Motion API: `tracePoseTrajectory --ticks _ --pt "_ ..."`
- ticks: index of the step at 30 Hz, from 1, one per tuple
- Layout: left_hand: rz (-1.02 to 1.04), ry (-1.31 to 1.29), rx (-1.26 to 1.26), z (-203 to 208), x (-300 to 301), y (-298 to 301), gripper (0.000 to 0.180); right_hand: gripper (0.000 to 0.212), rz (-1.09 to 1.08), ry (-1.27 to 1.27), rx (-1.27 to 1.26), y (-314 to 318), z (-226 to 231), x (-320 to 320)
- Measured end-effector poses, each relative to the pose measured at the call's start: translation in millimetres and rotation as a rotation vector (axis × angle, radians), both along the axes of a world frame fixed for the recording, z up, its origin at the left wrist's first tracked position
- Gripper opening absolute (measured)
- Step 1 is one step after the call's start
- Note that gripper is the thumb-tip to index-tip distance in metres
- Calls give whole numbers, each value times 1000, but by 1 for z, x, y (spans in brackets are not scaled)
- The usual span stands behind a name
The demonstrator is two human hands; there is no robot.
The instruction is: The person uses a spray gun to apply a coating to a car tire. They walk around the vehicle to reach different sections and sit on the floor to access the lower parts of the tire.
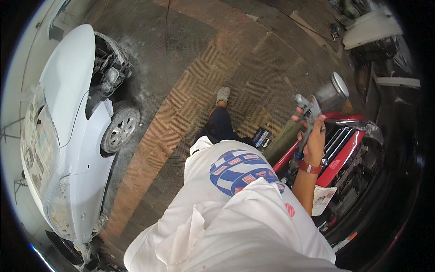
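My right hand (312,140) is wrapped round the grip of a metal spray gun (310,111), raised on the right in front of a red car's front end. The gun's cup (327,94) is greyish and see-through, with a pale round lid (340,85) tilted at its far end. Fingers curl over the front of the handle, and a red band (309,167) circles the wrist. Just beyond and below the hand is a red car body part (339,159). My left hand does not show; only the white shirt covers that side.
On the left stands a pale car (72,104), its front stripped and its windscreen covered with newspaper (41,140). A car battery (262,138) sits on the patterned floor (181,81). White panels (374,29) and other parts crowd the far right. Newspaper (322,199) lies by the red car.
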State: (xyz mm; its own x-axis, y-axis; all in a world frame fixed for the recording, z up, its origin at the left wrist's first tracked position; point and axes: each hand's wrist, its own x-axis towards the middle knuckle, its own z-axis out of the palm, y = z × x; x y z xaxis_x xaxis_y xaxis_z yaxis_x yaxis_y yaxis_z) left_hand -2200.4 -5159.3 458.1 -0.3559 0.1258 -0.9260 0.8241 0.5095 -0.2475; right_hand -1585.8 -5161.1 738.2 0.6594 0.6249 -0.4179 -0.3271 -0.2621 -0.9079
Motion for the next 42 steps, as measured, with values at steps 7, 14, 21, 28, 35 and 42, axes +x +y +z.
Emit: tracePoseTrajectory --ticks 7,14,21,28,35,42 --pt "-208 -61 24 -20 38 60 60 93 -51 -16 132 6 5 14" --pt "-694 -234 92 -71 126 239 64 93 -287 -153 59 19 7 69" --pt "-440 -519 -195 -90 387 444 87 85 -519 -199 50 114 -6 144" --pt "-1169 -1015 312 160 719 578 78 70 -531 -224 -52 236 -8 208" --pt "-1339 -2055 834 313 960 585 90 63 -380 -250 51 330 -41 307" --pt "-1636 -1813 703 314 1148 574 100 57 -169 -483 27 378 -117 443"
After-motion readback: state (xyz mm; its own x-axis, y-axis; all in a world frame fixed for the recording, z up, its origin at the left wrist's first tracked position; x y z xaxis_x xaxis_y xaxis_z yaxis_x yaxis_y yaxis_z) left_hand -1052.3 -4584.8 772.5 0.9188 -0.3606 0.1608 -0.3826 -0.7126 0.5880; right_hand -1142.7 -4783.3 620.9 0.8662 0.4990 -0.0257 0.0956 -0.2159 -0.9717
